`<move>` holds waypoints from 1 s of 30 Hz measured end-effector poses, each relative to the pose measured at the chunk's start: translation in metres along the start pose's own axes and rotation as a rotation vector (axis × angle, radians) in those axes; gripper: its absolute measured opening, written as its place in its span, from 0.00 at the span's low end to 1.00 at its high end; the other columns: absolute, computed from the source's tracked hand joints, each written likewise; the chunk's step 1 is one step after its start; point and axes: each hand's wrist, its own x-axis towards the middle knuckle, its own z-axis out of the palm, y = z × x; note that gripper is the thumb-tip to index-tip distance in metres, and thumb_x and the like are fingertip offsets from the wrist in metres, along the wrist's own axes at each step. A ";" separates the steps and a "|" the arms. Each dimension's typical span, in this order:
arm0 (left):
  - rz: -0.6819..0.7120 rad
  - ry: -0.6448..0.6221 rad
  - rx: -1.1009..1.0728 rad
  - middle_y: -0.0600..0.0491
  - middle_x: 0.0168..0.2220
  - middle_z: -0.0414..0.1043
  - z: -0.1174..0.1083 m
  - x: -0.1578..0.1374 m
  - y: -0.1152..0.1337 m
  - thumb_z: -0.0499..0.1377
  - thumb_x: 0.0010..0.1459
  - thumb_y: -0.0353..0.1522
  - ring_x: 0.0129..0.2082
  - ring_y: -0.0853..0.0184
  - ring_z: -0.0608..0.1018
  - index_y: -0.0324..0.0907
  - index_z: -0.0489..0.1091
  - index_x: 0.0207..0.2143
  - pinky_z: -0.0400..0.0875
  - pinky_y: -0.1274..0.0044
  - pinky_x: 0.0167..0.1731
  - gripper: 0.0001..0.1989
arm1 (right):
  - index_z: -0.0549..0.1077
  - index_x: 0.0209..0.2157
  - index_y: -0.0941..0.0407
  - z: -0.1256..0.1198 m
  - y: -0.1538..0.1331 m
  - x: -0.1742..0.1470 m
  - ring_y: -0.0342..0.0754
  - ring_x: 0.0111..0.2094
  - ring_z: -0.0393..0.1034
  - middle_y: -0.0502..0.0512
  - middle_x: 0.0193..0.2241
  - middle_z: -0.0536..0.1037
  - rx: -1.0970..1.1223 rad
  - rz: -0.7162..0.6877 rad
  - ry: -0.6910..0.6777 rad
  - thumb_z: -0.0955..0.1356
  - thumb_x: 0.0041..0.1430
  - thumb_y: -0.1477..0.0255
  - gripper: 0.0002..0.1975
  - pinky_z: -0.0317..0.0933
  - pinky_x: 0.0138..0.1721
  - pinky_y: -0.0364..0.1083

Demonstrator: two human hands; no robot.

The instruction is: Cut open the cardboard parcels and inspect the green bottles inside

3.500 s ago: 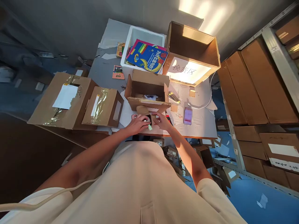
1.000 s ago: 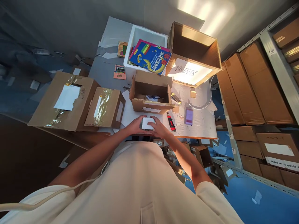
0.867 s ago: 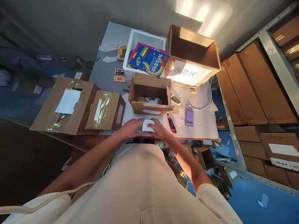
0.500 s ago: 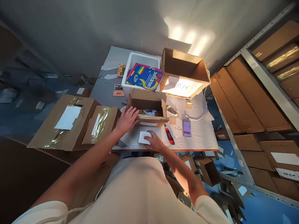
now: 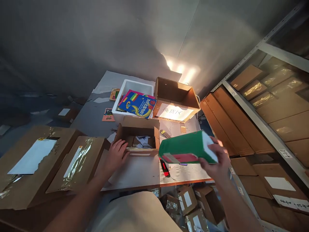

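Observation:
My right hand (image 5: pixel 216 158) grips a long green box (image 5: pixel 182 148) by its white end and holds it lengthwise above the right part of the table. A pink-red band and a pale label run along its lower side. My left hand (image 5: pixel 118 151) lies at the left front corner of an open cardboard box (image 5: pixel 142 152), its fingers stretched out against the rim and nothing held in them. Inside that box lies crumpled white paper (image 5: pixel 143 141). A red and black utility knife (image 5: pixel 165 168) rests below the green box, partly covered by it.
Behind stand a white foam bin (image 5: pixel 125 87) with books (image 5: pixel 137 103) and a larger open carton (image 5: pixel 188 96). Two taped cartons (image 5: pixel 31 158) sit at left. A yellow and grey cutter (image 5: pixel 165 133) lies on the table. Shelves of cartons (image 5: pixel 241 129) line the right; more boxes (image 5: pixel 188 199) lie below.
My right hand has lifted the object from the table's front edge up and to the right, showing its green side. My left hand stays at the cardboard box. The view has shifted.

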 end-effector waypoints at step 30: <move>-0.078 0.130 0.105 0.44 0.41 0.72 0.014 -0.006 0.007 0.58 0.55 0.31 0.44 0.55 0.76 0.44 0.67 0.47 0.73 0.63 0.43 0.16 | 0.66 0.43 0.54 0.253 0.309 0.225 0.50 0.39 0.66 0.58 0.45 0.63 -0.479 0.753 -0.113 0.73 0.46 0.65 0.22 0.61 0.45 0.52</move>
